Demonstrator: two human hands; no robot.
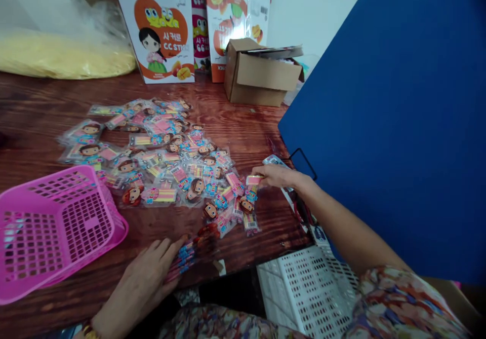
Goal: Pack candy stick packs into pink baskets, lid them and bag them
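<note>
Near the table's front edge, my left hand (146, 273) is closed around a stack of small candy stick packets (185, 258), held on edge and slightly blurred. On the right, my right hand (276, 175) pinches one candy stick packet (251, 193) with a cartoon head at its lower end. This packet hangs over the right side of a loose pile of similar clear packets (195, 187), which show pink and yellow sticks and cartoon figures. The pile spreads across the middle of the table.
A pink plastic basket (108, 204) stands at the left. Printed CC Stick boxes (167, 40) and an opened cardboard box (261, 83) line the back, beside a bag of yellow material (64, 58). A blue panel (387, 126) borders the right; a white crate (311, 283) sits below the table edge.
</note>
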